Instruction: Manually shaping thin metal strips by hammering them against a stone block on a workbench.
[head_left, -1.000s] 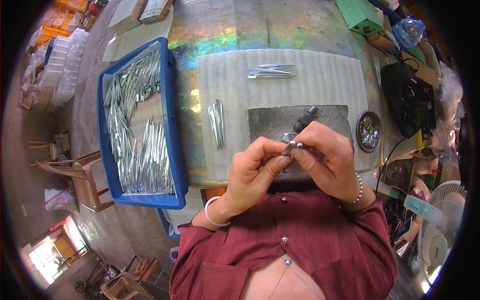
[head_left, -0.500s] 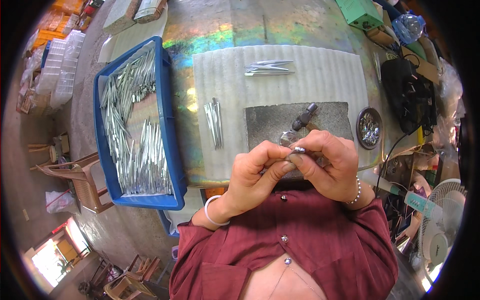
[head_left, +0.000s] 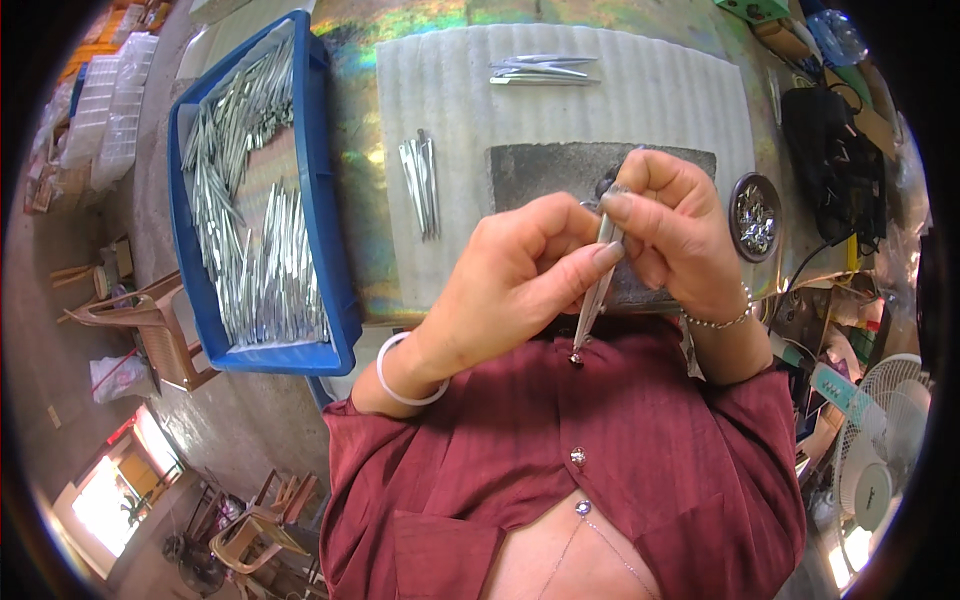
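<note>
Both hands meet close to my chest, above the near edge of the table. My left hand (head_left: 510, 285) and my right hand (head_left: 672, 225) pinch the same thin metal tweezers (head_left: 592, 300), which point down toward my red shirt. Behind the hands lies a dark grey pad (head_left: 545, 170) on a white ribbed mat (head_left: 650, 95). A small bundle of tweezers (head_left: 423, 185) rests on the mat to the left. Another few tweezers (head_left: 543, 68) lie at the mat's far edge.
A blue tray (head_left: 320, 190) full of several metal tweezers stands at the left. A small round dish (head_left: 756, 216) with metal bits sits right of the pad. A black bag (head_left: 835, 165) and clutter lie at the right, with a fan (head_left: 880, 480) lower right.
The hands have turned the tweezers from lying level between the fingers to pointing down toward my chest. The view has shifted slightly closer to the table.
</note>
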